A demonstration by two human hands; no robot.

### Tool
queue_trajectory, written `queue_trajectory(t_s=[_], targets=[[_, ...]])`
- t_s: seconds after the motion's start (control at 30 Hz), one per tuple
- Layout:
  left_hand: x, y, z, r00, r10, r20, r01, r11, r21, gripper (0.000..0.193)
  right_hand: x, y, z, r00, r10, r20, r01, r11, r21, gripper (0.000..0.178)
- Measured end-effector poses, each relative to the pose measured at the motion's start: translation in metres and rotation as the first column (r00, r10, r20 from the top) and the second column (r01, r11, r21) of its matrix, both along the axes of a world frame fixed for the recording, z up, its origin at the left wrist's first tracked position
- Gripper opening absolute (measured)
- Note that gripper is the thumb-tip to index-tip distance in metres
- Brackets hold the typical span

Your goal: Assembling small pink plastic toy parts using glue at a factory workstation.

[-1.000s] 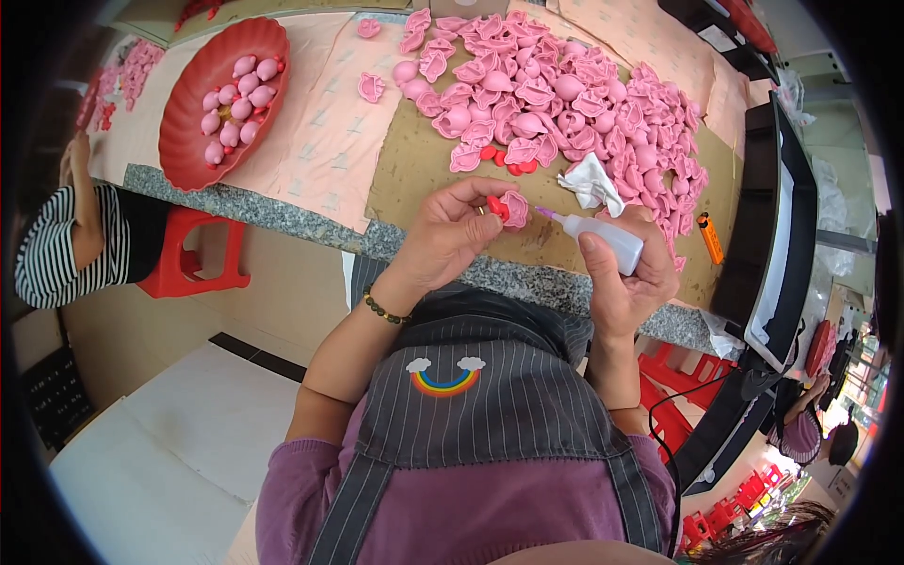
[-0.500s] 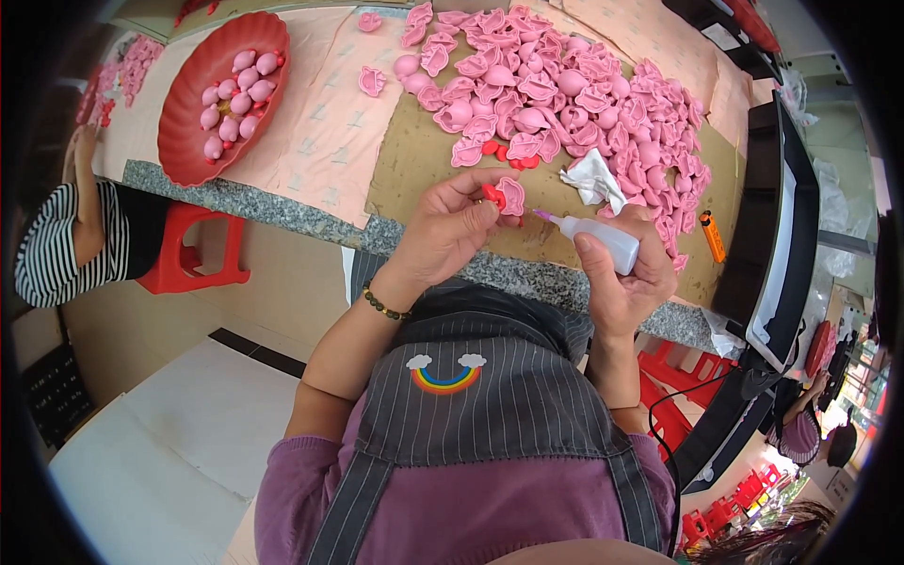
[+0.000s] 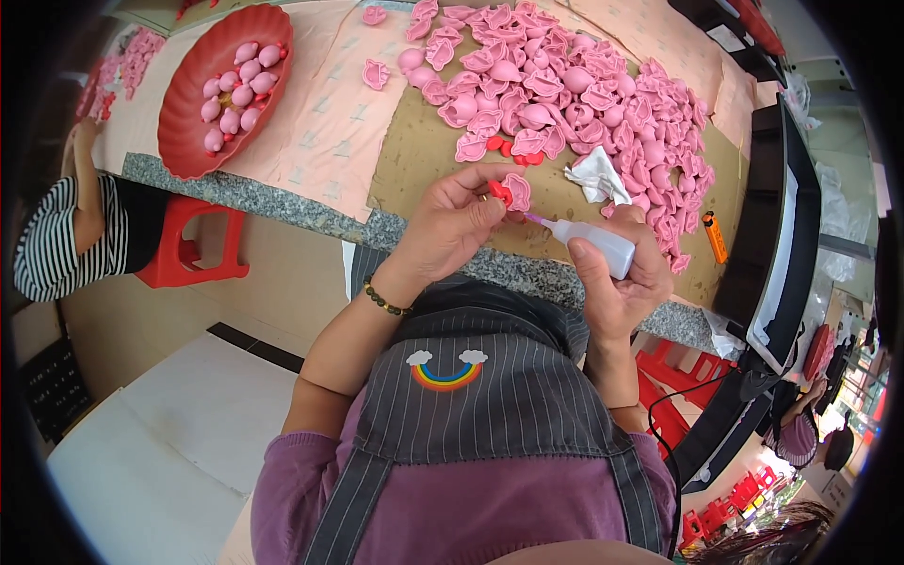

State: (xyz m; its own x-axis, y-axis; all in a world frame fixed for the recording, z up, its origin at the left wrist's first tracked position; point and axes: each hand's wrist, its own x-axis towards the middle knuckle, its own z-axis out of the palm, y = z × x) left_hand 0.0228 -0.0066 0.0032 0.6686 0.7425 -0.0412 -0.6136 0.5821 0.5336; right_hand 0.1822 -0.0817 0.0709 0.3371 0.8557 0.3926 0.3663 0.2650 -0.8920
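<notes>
Between the thumb and fingers of my left hand (image 3: 459,218) is a small pink moulded piece (image 3: 518,193) with a red part (image 3: 500,193) at its side. My right hand (image 3: 626,282) is closed round a white squeeze bottle (image 3: 603,247). Its thin purplish nozzle (image 3: 537,218) points left, its tip at or just beside the pink piece; whether they touch I cannot tell. A few loose red pieces (image 3: 527,158) lie beyond my left hand. Behind them spreads a big heap of pink moulded pieces (image 3: 556,80), some cupped and some rounded. A crumpled white tissue (image 3: 596,176) lies near the bottle.
A red scalloped tray (image 3: 179,141) with rounded pink pieces stands at the left. An orange tool (image 3: 716,237) lies on the brown board (image 3: 405,179) at the right, beside a black bin (image 3: 777,226). At far left, a person in a striped sleeve (image 3: 56,231) sits by a red stool (image 3: 193,250).
The bottle in my right hand has shifted slightly left, bringing its nozzle closer to the pink piece. My left hand stays nearly in place, still pinching that piece.
</notes>
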Motion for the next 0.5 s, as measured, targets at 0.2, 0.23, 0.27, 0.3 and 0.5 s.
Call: queue_trajectory(t_s=[0.2,0.23,0.27,0.3,0.5], targets=[[-0.0004,0.0005,-0.0024,1.0,-0.007,0.001,0.007,1.0,-0.001,0.037,0.0,0.0019,-0.0005,1.0,0.001,0.01,-0.001,1.0,-0.009,0.016],[-0.0005,0.0009,-0.004,1.0,-0.002,-0.004,0.002,1.0,0.0,0.037,0.0009,0.0022,-0.0013,1.0,0.012,0.019,-0.012,1.0,0.013,0.016],[-0.0004,0.0013,-0.0047,1.0,0.004,-0.01,-0.004,1.0,0.002,0.037,0.0009,0.0025,-0.0012,1.0,0.011,0.019,-0.011,1.0,0.014,0.016],[-0.0003,0.001,-0.0042,1.0,0.003,-0.01,-0.003,1.0,0.003,0.037,0.0009,0.0028,-0.0009,0.999,0.022,0.026,-0.023,0.999,0.022,0.014],[-0.0012,0.0,-0.0051,1.0,0.0,-0.021,0.001,1.0,0.007,0.038,0.003,0.0006,-0.0016,1.0,0.0,0.003,0.0,1.0,0.0,0.016]])
